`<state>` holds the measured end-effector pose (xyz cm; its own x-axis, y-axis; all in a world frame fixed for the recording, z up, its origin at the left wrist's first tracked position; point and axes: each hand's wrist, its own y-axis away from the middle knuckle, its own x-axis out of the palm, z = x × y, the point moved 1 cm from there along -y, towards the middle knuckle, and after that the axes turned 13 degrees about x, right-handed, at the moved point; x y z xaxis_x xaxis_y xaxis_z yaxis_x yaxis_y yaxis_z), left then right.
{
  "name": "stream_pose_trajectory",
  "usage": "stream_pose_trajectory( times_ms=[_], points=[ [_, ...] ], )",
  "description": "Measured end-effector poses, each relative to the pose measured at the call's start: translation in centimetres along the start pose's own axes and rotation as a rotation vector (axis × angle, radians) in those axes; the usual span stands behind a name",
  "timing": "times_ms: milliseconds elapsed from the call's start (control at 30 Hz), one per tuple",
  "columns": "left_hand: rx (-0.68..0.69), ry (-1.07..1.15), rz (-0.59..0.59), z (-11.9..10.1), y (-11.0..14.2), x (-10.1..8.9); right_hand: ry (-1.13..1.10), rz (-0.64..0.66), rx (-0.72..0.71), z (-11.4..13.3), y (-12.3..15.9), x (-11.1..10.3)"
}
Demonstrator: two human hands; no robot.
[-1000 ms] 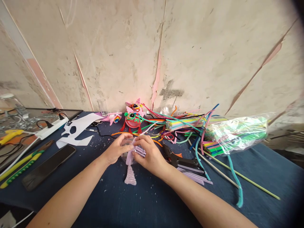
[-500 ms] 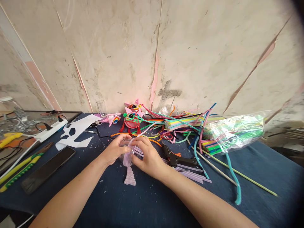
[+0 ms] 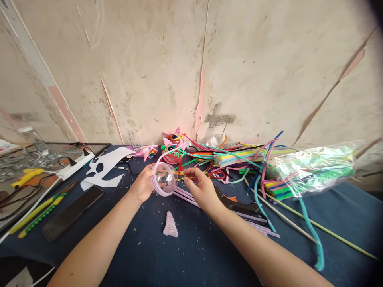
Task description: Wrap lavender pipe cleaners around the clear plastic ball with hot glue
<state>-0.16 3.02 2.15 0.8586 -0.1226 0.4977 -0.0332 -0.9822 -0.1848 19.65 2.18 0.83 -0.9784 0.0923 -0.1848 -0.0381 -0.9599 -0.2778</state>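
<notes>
My left hand (image 3: 143, 184) is closed around the left side of a clear plastic ball (image 3: 165, 179). Lilac pipe cleaner (image 3: 156, 186) wraps along the ball's left and lower rim, and a loose end of it arcs up to the right. Just right of the ball is my right hand (image 3: 201, 189), its fingers curved and apart with nothing visible between them. On the blue cloth below the ball lies a lilac fuzzy triangular piece (image 3: 170, 224). More lilac pipe cleaners (image 3: 186, 196) run beneath my right hand and wrist.
A black glue gun (image 3: 239, 205) lies right of my right hand. Bundled pipe cleaners in a plastic bag (image 3: 314, 171) are farther right. Fish-like pink figures (image 3: 173, 153) stand at the back. A phone (image 3: 73, 213), pliers (image 3: 44, 211), cut white paper (image 3: 104, 165) and a power strip (image 3: 76, 165) lie left.
My right hand has come off the pipe cleaner and moved right of the ball. The ball has turned and lifted clear of the triangular piece. The whole view has shifted slightly.
</notes>
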Motion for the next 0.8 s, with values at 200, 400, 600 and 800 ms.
stream_pose_trajectory(
  times_ms=[200, 400, 600, 800],
  points=[
    [-0.073, 0.123, -0.058, 0.0, -0.5, -0.6, -0.066, 0.053, 0.106, -0.5, -0.3, 0.3],
    [-0.116, 0.196, -0.119, -0.1, -0.8, -1.0, -0.122, 0.102, 0.169, -0.6, -0.4, 0.6],
    [-0.129, 0.205, -0.142, -0.3, -0.3, -0.3, -0.123, 0.17, 0.114, -0.5, 0.1, 0.9],
    [-0.112, 0.228, -0.104, -0.1, -0.2, 0.0, -0.07, 0.185, 0.092, -0.7, 0.2, 1.0]
  ],
)
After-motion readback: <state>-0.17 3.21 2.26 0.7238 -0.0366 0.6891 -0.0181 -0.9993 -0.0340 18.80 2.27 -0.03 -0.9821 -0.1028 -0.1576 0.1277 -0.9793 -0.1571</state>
